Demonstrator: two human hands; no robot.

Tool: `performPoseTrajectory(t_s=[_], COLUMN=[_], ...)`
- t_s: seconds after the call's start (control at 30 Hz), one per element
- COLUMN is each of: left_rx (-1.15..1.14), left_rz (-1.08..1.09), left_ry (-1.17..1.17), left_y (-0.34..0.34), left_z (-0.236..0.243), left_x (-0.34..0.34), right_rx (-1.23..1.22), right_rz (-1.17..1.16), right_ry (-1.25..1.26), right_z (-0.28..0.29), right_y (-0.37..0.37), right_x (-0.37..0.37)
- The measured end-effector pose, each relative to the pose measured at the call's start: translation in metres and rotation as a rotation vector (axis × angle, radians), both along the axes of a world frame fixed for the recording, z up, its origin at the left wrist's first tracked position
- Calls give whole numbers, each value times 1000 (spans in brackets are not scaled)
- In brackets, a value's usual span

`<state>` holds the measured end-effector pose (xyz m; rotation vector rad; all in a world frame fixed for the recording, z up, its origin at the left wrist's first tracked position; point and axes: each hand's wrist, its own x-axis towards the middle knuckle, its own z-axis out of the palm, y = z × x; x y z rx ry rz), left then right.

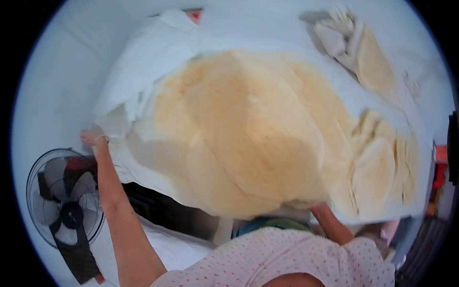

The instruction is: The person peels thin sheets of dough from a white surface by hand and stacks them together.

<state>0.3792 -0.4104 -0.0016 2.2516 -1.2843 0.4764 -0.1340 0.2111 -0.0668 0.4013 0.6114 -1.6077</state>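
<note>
A large, soft cloth (248, 124), white at its left end and mottled cream-yellow over the middle, lies spread across a raised white surface in front of me. My left arm stretches far out to the left, where my left hand (93, 135) is closed at the white corner of the cloth; blur softens the fingers. A thin band circles that wrist. Close to my body, my right hand (315, 206) reaches in at the near edge of the cloth, and its fingers are hidden beneath the fabric.
A black standing fan (71, 215) stands close beside my left forearm. Bunched cream fabric (375, 162) lies at the right, with another crumpled piece (368, 57) at the far right. Dark space (167, 210) opens below the near edge. Red items (440, 162) are at the right rim.
</note>
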Motion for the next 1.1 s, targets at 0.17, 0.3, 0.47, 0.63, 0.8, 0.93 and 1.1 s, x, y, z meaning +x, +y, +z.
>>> performPoseTrajectory(t_s=[0.17, 0.3, 0.47, 0.63, 0.8, 0.93, 1.1], left_rx=[302, 331, 559, 88, 803, 1004, 962], left_rz=[-1052, -1460, -1475, -1358, -1238, -1239, -1102], left_ry=[573, 278, -92, 292, 1385, 1588, 1237], left_y=[145, 301, 365, 408, 550, 641, 661], left_z=[7, 19, -16, 8, 36, -5, -51], left_x=[-157, -278, -279, -307, -433, -552, -624], right_rx=[52, 151, 228, 332, 632, 1054, 738], right_rz=[-36, 32, 171, 756, 135, -40, -117], right_ry=[39, 207, 427, 678, 1451, 1877, 1599], right_z=[9, -5, 37, 127, 85, 59, 66], right_y=[9, 40, 85, 131, 244, 311, 353], right_x=[3, -8, -37, -119, -257, -335, -327])
